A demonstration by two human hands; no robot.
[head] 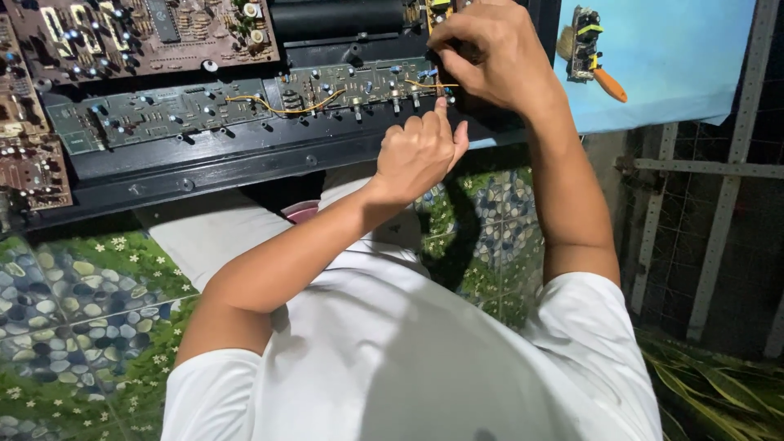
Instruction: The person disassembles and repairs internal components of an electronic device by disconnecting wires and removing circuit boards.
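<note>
Work is centred at the right end of the long green circuit board point(245, 102), which is mounted along the front edge of the black chassis point(245, 159).

Left hand point(418, 153): fingers curled into a loose fist, one fingertip pressed up against the board's lower right edge, just under the yellow wire point(282, 106). Whether anything is pinched inside the fist cannot be told.

Right hand point(490, 51): fingers bunched and pinched down at the board's top right corner; what is gripped is hidden by the knuckles, probably a small part or a lead.

Judgement on doing this step well: the board end is best kept braced by the left fingertip while the right pinch is moved in small steps only. The yellow wire should be kept slack and not snagged. Pressure is better put on the board edge than on the upright components.

Count:
- green boards in hand: one
- brown circuit boards point(147, 33) at the chassis top left and left edge: at least two, possibly three, joints unclear
- small loose board with orange-handled tool point(590, 49) on the blue sheet point(678, 57): one
- hands: two
</note>
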